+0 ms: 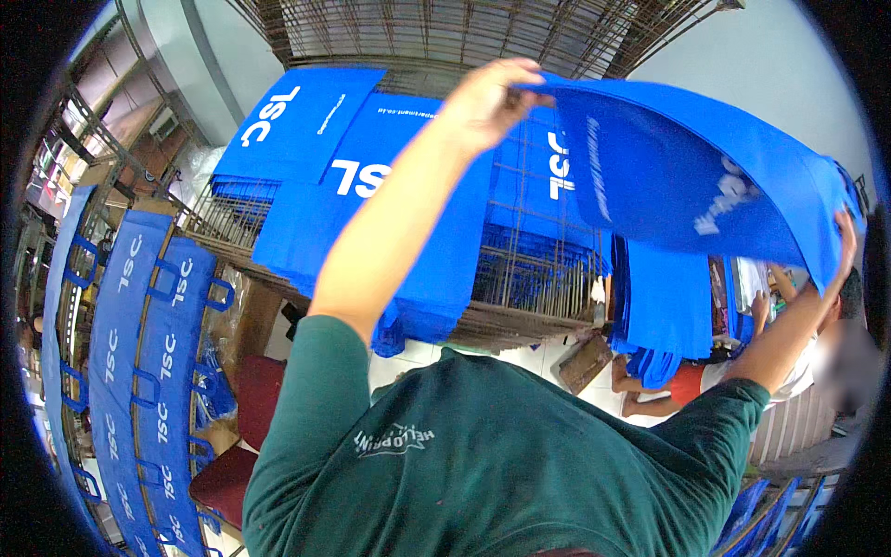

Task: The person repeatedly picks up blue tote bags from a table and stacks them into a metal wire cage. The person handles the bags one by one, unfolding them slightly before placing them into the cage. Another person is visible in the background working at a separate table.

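A large blue fabric panel (682,190) with white print is stretched in the air between my two hands, bowed into an arch. My left hand (492,104) is raised at the far middle, its fingers closed on one end of the panel. At the far right my right hand (843,249) grips the other end, partly hidden along the fabric's edge. Below my left forearm lies a stack of blue printed panels (418,232) on a wire rack. Another blue stack (339,116) sits to its left.
Wire drying racks (548,288) run under the stacks, with more wire mesh (445,32) behind. Blue handled bags (116,353) hang or lie along the left. A dark red chair (260,399) stands at my left. A person in red shorts (687,382) sits on the right.
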`<move>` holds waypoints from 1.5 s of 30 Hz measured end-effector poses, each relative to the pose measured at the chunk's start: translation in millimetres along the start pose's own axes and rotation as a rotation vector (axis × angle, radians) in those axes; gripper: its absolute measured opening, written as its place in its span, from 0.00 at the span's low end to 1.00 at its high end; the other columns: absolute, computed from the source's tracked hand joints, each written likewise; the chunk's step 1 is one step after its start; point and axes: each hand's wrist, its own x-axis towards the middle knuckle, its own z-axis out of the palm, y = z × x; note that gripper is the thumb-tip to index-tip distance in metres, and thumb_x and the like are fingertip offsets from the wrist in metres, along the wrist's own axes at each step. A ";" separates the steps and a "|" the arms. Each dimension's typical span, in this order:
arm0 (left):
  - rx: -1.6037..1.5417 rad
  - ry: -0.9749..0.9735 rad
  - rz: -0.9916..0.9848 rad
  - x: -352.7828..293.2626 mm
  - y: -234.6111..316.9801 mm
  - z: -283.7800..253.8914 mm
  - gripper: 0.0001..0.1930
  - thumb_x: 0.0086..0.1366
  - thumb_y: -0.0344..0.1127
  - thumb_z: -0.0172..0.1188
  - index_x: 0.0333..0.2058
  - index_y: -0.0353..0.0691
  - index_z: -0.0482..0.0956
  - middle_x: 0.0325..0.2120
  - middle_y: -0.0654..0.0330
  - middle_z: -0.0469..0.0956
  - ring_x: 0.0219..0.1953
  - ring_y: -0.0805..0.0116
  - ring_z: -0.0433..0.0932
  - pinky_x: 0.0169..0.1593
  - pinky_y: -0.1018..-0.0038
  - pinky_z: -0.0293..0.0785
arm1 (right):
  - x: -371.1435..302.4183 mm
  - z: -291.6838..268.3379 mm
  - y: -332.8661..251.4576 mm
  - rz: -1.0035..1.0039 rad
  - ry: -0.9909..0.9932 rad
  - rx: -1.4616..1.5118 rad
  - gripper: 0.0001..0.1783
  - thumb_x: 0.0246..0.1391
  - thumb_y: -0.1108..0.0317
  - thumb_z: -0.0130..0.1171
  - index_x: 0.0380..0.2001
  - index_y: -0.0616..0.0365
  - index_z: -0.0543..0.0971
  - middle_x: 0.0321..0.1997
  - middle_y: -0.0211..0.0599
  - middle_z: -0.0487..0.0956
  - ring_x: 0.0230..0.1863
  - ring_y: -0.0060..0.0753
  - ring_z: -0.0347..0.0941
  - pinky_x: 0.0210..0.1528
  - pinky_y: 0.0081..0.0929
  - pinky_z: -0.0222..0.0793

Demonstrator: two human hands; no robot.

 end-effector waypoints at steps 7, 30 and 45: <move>0.472 0.294 0.214 -68.8 -0.7 1.5 0.18 0.51 0.26 0.62 0.43 0.41 0.74 0.38 0.64 0.74 0.37 0.78 0.71 0.35 0.79 0.68 | 31.9 -63.3 181.4 0.377 -0.061 -0.053 0.32 0.43 0.61 0.55 0.53 0.60 0.67 0.44 0.38 0.72 0.42 0.35 0.69 0.47 0.30 0.65; 1.598 0.702 -0.049 -46.7 -157.4 -170.3 0.20 0.44 0.34 0.65 0.40 0.40 0.79 0.38 0.46 0.78 0.41 0.54 0.78 0.47 0.65 0.72 | -29.5 8.7 511.5 0.912 -0.196 -0.198 0.43 0.31 0.73 0.55 0.59 0.64 0.59 0.50 0.45 0.70 0.46 0.40 0.68 0.45 0.35 0.67; 1.802 0.657 0.245 -100.1 -123.2 -138.3 0.19 0.48 0.29 0.58 0.42 0.41 0.75 0.40 0.52 0.75 0.42 0.56 0.74 0.46 0.64 0.72 | -44.9 11.4 488.4 0.840 -0.017 -0.357 0.44 0.32 0.70 0.56 0.59 0.65 0.60 0.52 0.46 0.70 0.53 0.40 0.64 0.54 0.31 0.60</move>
